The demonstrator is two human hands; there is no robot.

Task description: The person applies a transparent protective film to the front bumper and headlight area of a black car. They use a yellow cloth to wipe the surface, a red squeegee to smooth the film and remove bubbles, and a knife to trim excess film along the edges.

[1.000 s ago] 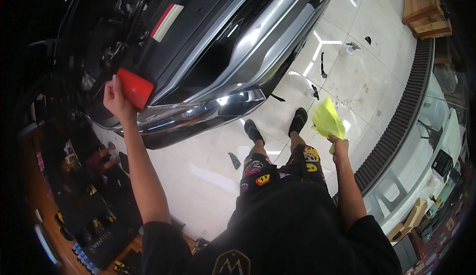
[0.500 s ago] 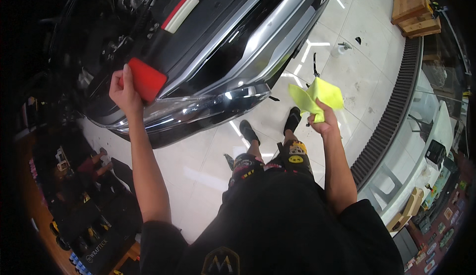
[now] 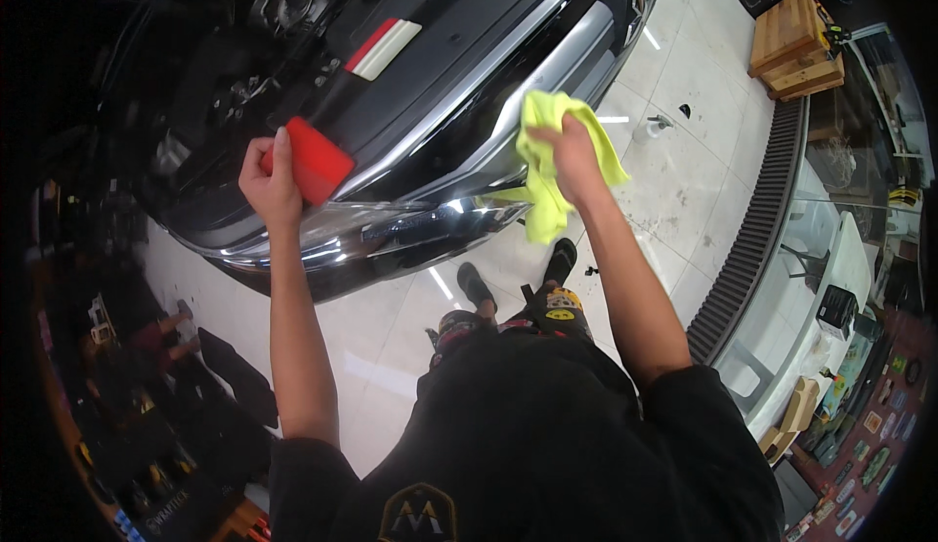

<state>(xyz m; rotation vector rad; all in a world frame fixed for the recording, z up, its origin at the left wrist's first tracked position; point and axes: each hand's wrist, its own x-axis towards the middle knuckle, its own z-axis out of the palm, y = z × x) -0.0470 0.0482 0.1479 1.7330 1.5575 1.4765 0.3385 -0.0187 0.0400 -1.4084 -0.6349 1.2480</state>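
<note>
Holding a flat red card point(image 3: 322, 161) is the left hand point(image 3: 272, 185), with its fingers curled and its thumb pressed along the card's edge, so it is clamped on the card. The card is up over the front corner of the car point(image 3: 445, 29), near the end of the long shiny silver strip point(image 3: 464, 87). I cannot tell if the card touches the car. The right hand point(image 3: 575, 156) has a bright yellow cloth point(image 3: 549, 205) bunched up in it. Its fingers are closed on the cloth, but some of them are hidden, so I cannot tell how each one bends. The cloth hangs down in soft folds on both sides of the hand, in front of the car's nose. I cannot tell if it touches the car. The clear, shiny front lamp point(image 3: 420, 229) sits between the two hands and a bit lower in the view. A small red and white block point(image 3: 384, 48) lies on the black part at the top of the car, farther away than the red card. The person's two dark shoes point(image 3: 560, 261) stand on the pale tile floor point(image 3: 376, 337). Off to the right, a bottle point(image 3: 653, 130) and a small black piece point(image 3: 685, 111) are on the floor, and a wooden box point(image 3: 785, 39) is beyond them.
</note>
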